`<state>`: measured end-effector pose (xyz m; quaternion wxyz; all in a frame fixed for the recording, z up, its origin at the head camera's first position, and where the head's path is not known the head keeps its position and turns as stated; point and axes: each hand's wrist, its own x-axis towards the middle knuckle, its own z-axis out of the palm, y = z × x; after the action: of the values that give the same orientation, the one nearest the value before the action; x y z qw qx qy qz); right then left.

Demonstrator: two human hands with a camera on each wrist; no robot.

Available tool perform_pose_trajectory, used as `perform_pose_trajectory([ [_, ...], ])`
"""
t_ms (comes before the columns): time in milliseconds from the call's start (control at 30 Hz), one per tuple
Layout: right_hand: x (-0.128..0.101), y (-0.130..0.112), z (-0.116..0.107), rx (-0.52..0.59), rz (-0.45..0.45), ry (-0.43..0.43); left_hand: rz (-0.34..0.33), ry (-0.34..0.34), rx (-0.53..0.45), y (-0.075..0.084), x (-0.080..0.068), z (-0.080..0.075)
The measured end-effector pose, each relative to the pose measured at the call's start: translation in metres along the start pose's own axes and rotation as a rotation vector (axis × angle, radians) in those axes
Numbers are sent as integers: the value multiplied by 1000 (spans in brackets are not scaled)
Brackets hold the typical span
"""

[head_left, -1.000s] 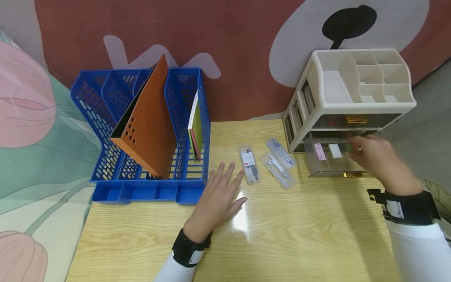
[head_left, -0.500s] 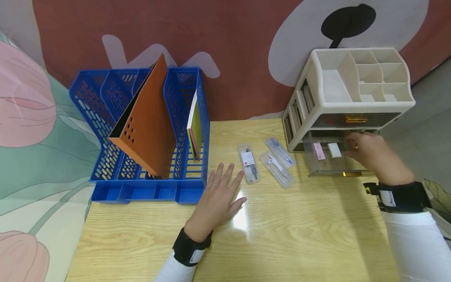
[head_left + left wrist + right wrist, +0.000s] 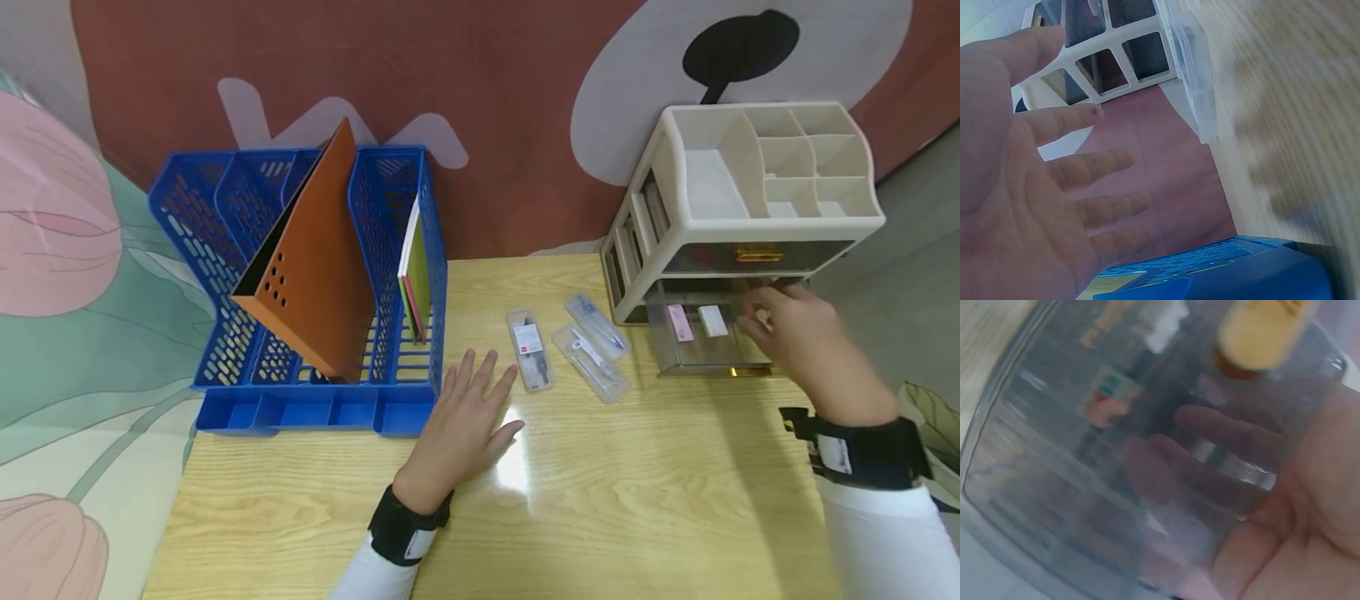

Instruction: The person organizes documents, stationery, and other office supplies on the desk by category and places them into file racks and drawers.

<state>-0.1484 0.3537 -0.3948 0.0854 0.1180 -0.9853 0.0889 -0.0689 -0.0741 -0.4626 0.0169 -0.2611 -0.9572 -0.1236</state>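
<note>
My left hand rests on the table with its fingers spread, just right of the blue rack; its palm faces the camera in the left wrist view. My right hand is over the right part of the pulled-out clear drawer. In the right wrist view its fingers show through the clear plastic, bent a little, with nothing visible between them. A small blurred green, white and red block lies near the fingertips. A pink block and a white block, like erasers, lie left of the hand.
The white desk organizer stands at the back right. Clear pen cases lie between the hands: one with a label, another and a third. An orange file box and thin booklets stand in the rack.
My right hand moved slightly up and left in the drawer, then back down and right. The left hand, the erasers and the pen cases keep their places.
</note>
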Motion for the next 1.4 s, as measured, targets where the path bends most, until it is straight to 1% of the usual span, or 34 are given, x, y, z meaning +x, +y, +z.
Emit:
perform_pose_trajectory([
  [133,-15,-12,-6,9,-32,141,-5,-2,-15,0,0,2],
  [200,-21,-17,-7,20,-43,188,-5,-2,-20,0,0,3],
  [367,-34,-27,-3,75,-56,335,-7,-4,-25,1,0,3],
  [533,-47,-35,9,130,2,496,-5,-10,-28,1,0,4],
  [700,-59,-42,21,222,69,681,-6,-20,-32,2,-1,4],
  [767,-64,-45,25,250,113,724,-4,-18,-29,3,-1,4],
  [833,-69,-47,28,270,163,752,0,-16,-23,3,-1,3],
  [967,-78,-49,34,339,300,803,8,-11,-20,4,-1,3],
  [1033,-83,-49,37,398,377,816,17,-9,-10,4,0,3],
  [1100,-87,-51,39,457,480,820,26,-5,-1,4,0,3],
  [1267,-91,-59,44,558,706,753,53,13,6,4,0,1],
  [1333,-92,-59,47,612,760,721,63,14,3,4,-1,0],
  [1400,-92,-58,51,691,796,699,68,6,-1,4,-1,-1],
])
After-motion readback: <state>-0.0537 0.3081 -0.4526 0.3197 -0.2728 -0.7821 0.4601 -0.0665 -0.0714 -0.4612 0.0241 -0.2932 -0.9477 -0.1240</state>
